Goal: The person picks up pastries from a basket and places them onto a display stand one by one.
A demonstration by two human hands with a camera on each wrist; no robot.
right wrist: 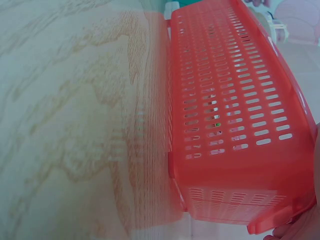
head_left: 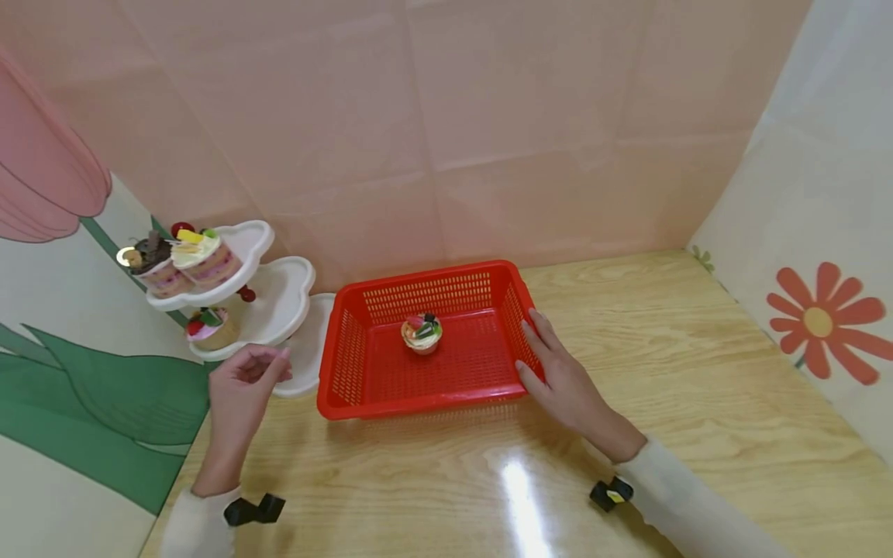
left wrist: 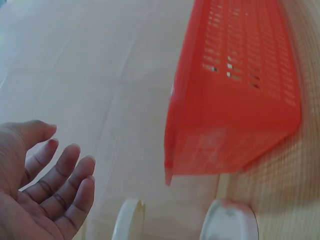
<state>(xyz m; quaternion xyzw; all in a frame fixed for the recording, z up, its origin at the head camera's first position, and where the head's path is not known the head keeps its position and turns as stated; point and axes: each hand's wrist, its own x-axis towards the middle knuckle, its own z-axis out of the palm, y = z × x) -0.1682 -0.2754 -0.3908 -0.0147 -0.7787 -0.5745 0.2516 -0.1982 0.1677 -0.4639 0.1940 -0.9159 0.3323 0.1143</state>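
A red plastic basket (head_left: 432, 403) stands on the table with one toy cupcake (head_left: 422, 335) inside it, topped in cream, green and pink. On the basket's right end, my right hand (head_left: 568, 380) grips the rim, with the thumb over the edge; in the right wrist view it is mostly cut off. My left hand (head_left: 244, 395) hovers left of the basket, before a white tiered stand (head_left: 279, 298). Its fingers are loosely bent and hold nothing, as the left wrist view shows. Two toy cupcakes (head_left: 209, 260) sit on the top tier, another cupcake (head_left: 215, 328) on the middle one.
The stand's lowest tier (head_left: 307, 356) lies close to the basket's left end. Wood-grain tabletop (head_left: 642, 333) extends to the right and in front. A pink backdrop (head_left: 488, 155) closes off the back, and printed flower sheets (head_left: 816, 232) hang at the sides.
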